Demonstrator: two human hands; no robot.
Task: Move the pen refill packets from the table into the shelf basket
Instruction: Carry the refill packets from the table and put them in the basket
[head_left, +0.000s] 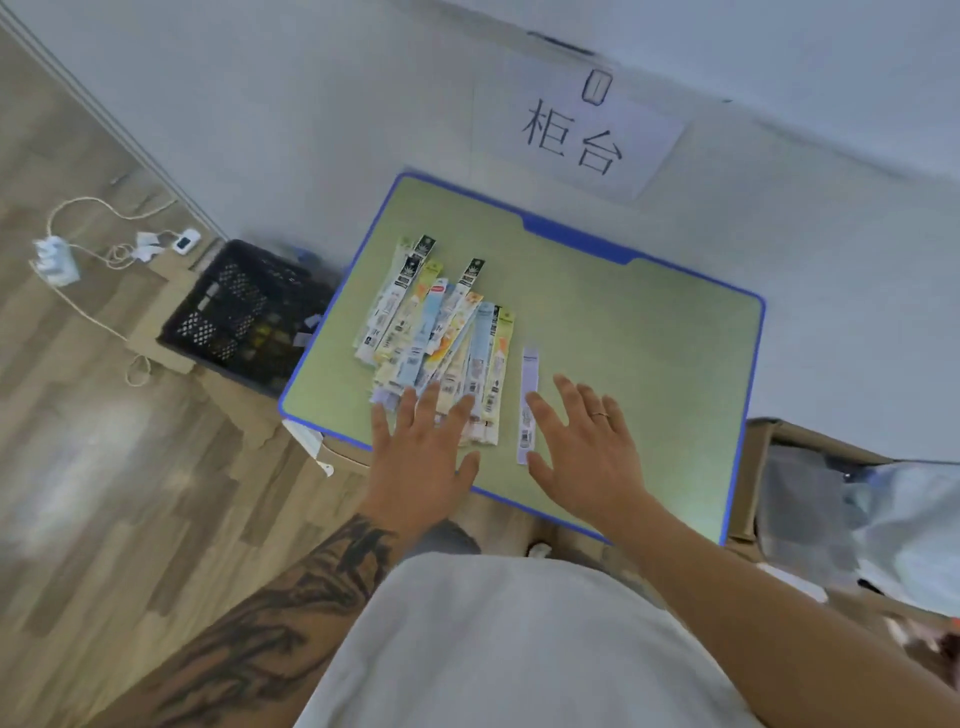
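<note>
Head view: roughly a dozen long, flat, printed pen refill packets (436, 332) overlap on the green blue-rimmed bench (649, 364), one separate lilac packet (529, 405) beside them, long axes running near-to-far. Left hand (421, 457) and right hand (587, 447): fingers spread, holding nothing.

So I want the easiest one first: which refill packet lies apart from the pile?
The pale lilac packet, alone beside the right hand; the others overlap.

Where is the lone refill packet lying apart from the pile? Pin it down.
In the head view, the lone packet lies on the green table, just right of the pile, between the left hand and right hand.
</note>
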